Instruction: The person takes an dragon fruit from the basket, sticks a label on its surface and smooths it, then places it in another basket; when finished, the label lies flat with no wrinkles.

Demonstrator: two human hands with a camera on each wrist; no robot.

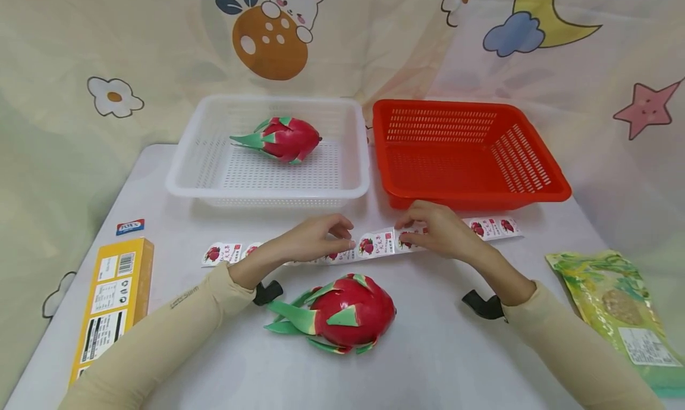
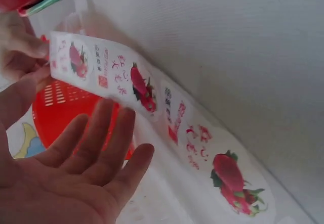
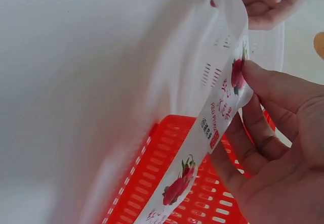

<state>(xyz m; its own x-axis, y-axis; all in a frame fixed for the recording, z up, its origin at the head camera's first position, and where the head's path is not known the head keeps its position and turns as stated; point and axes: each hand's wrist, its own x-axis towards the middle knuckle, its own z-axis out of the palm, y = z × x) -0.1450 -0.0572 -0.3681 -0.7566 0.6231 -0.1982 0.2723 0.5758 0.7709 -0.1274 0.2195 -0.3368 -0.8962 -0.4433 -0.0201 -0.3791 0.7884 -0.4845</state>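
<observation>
2 dragon fruits are red and green, the sticker strip white, apparently pink-lettered.

Upper left of centre on my screen, the left basket holds a dragon fruit; just beside it sits the right basket. Before both I see a sticker strip, before that another dragon fruit, a box lower left, a bag lower right.

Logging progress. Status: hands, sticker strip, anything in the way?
Right hand pinching sticker strip. Left hand near it, holding nothing. Strip stretched out sideways. Nearer dragon fruit apart, seemingly not blocking.
</observation>
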